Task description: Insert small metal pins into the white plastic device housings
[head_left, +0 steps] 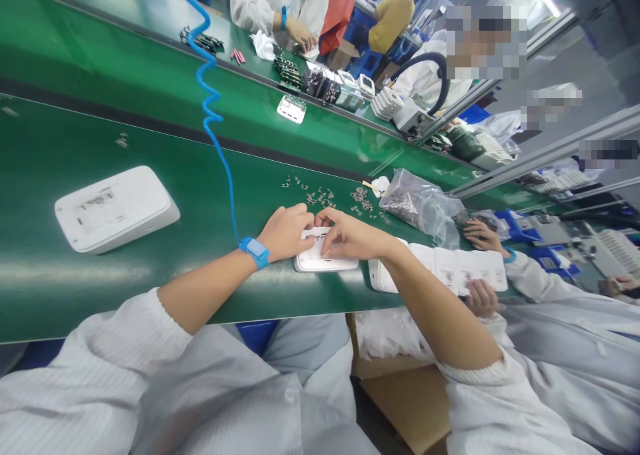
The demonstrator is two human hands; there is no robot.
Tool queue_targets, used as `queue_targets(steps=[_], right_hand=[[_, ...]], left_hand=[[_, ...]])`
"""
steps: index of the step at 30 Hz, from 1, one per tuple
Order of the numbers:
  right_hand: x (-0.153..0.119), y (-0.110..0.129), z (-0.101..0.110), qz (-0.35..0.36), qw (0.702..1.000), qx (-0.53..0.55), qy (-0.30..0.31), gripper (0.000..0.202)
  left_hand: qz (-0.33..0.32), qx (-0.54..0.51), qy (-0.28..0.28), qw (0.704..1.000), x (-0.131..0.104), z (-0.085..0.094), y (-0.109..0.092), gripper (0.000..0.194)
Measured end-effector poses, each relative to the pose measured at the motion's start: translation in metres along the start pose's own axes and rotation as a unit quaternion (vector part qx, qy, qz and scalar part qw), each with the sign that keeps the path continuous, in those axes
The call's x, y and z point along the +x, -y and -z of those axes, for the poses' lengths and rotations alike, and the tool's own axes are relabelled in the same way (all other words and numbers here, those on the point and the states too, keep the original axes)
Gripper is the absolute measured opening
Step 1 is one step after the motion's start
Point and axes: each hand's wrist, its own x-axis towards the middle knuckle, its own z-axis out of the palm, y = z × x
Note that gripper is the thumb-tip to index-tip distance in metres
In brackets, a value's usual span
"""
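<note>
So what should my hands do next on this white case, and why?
Probably lower the right hand slightly towards the case, with the left hand as a brace: the left is at the case's left end, and the right's fingers are bent over its face. I can't tell whether they pinch a part.

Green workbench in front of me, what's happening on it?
On the green workbench, the person's left hand and right hand are both at a white plastic housing. Beyond them lie loose small metal parts and a clear plastic bag. Another white casing lies off to the left. To the right, a co-worker's hand is at a row of white casings.
</note>
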Motion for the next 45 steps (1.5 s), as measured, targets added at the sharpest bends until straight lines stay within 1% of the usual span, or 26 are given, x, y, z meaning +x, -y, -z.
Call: queue_targets(steps=[3,6,9,16,18,19,21,22,24,25,26,28,29,30,31,32,33,34,35,36,37,38,39,41,45], right_hand=[[0.002,0.001,-0.001,-0.002,1.0,-0.007,0.001,0.008],[0.003,0.003,-0.005,-0.001,1.0,-0.014,-0.012,0.007],[0.001,0.003,-0.007,0.014,1.0,-0.016,-0.019,0.007],[-0.004,-0.002,-0.004,0.027,0.999,0.015,-0.039,0.01],[-0.002,-0.002,-0.007,0.031,0.997,0.022,-0.065,0.013],[-0.001,0.0,-0.01,0.035,0.995,0.016,-0.087,0.013],[-0.002,0.006,-0.019,0.049,0.986,-0.006,-0.158,0.011],[-0.004,0.01,-0.025,0.058,0.976,-0.018,-0.207,0.011],[-0.013,0.018,-0.04,0.069,0.943,-0.036,-0.324,0.012],[-0.02,0.02,-0.05,0.056,0.918,-0.05,-0.388,0.011],[-0.029,0.02,-0.06,0.025,0.888,-0.072,-0.453,0.01],[-0.046,0.014,-0.084,-0.068,0.805,-0.145,-0.572,0.01],[-0.054,0.01,-0.097,-0.122,0.755,-0.193,-0.614,0.011],[-0.062,0.006,-0.109,-0.187,0.705,-0.233,-0.644,0.013],[-0.067,0.003,-0.121,-0.252,0.664,-0.259,-0.654,0.017],[-0.072,0.001,-0.132,-0.31,0.636,-0.271,-0.652,0.022],[-0.074,0.001,-0.14,-0.35,0.622,-0.278,-0.643,0.029],[-0.076,0.003,-0.147,-0.371,0.623,-0.281,-0.629,0.035],[-0.075,0.006,-0.151,-0.374,0.633,-0.283,-0.616,0.041],[-0.073,0.009,-0.154,-0.362,0.648,-0.284,-0.607,0.044],[-0.07,0.013,-0.155,-0.342,0.664,-0.28,-0.603,0.044],[-0.065,0.017,-0.155,-0.32,0.682,-0.271,-0.599,0.043],[-0.059,0.022,-0.154,-0.296,0.701,-0.256,-0.597,0.041],[-0.045,0.033,-0.153,-0.242,0.742,-0.216,-0.587,0.034],[-0.021,0.062,-0.152,-0.136,0.821,-0.144,-0.536,0.023]], left_hand=[[0.005,-0.008,0.002,1.0,0.0,0.001,0.0,0.011],[0.012,-0.011,0.01,1.0,0.0,0.002,-0.001,0.011],[0.013,-0.009,0.015,1.0,0.001,0.004,-0.003,0.011],[0.006,-0.005,0.012,1.0,0.0,0.001,0.0,0.012],[0.001,0.002,0.011,1.0,0.002,0.002,0.0,0.012],[-0.001,0.011,0.014,1.0,0.003,0.003,-0.001,0.012],[0.003,0.04,0.032,0.999,0.0,0.011,-0.006,0.013],[0.008,0.061,0.042,0.997,-0.005,0.016,-0.008,0.013],[0.03,0.11,0.054,0.992,-0.023,0.029,-0.014,0.012],[0.045,0.137,0.05,0.988,-0.037,0.036,-0.015,0.011],[0.065,0.163,0.038,0.984,-0.053,0.042,-0.016,0.01],[0.123,0.196,-0.005,0.973,-0.091,0.053,-0.015,0.008],[0.158,0.201,-0.034,0.966,-0.11,0.059,-0.012,0.007],[0.193,0.207,-0.065,0.957,-0.129,0.065,-0.007,0.007],[0.229,0.219,-0.09,0.944,-0.147,0.072,-0.002,0.006],[0.261,0.236,-0.108,0.93,-0.162,0.079,0.005,0.007],[0.293,0.254,-0.129,0.913,-0.175,0.087,0.013,0.007],[0.319,0.267,-0.148,0.897,-0.185,0.094,0.021,0.011],[0.344,0.275,-0.169,0.882,-0.193,0.101,0.029,0.021],[0.359,0.275,-0.185,0.873,-0.199,0.107,0.036,0.032],[0.367,0.267,-0.192,0.87,-0.203,0.113,0.043,0.041],[0.376,0.255,-0.192,0.87,-0.206,0.117,0.048,0.046],[0.383,0.244,-0.188,0.871,-0.208,0.121,0.052,0.047],[0.399,0.233,-0.178,0.869,-0.211,0.128,0.058,0.043],[0.425,0.252,-0.167,0.853,-0.218,0.149,0.071,0.04]])
